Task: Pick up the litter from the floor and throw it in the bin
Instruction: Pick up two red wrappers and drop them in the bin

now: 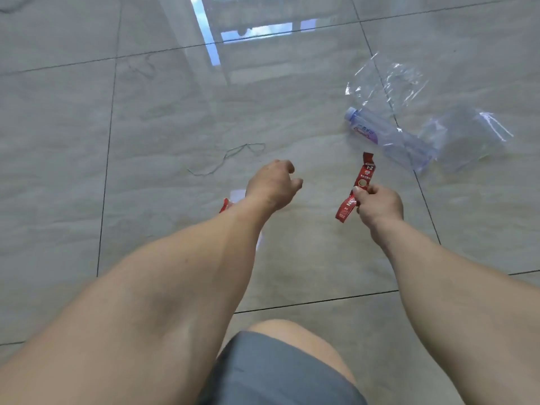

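My right hand pinches the red wrapper above the floor, ready for a bin (not in view); my left hand, loosely curled and empty, reaches toward remaining litter.

Floor layout: bottle lies on its side far right, cap end pointing left. Plastic sheet behind it, plastic bag just beside it on the right. Thread lies left of the bottle, beyond the left hand. Wrapper strip sits in the right hand, in front of the bottle. Another wrapper scrap, mostly hidden, probably lies under the left forearm. Knee nearest the camera, between both arms.
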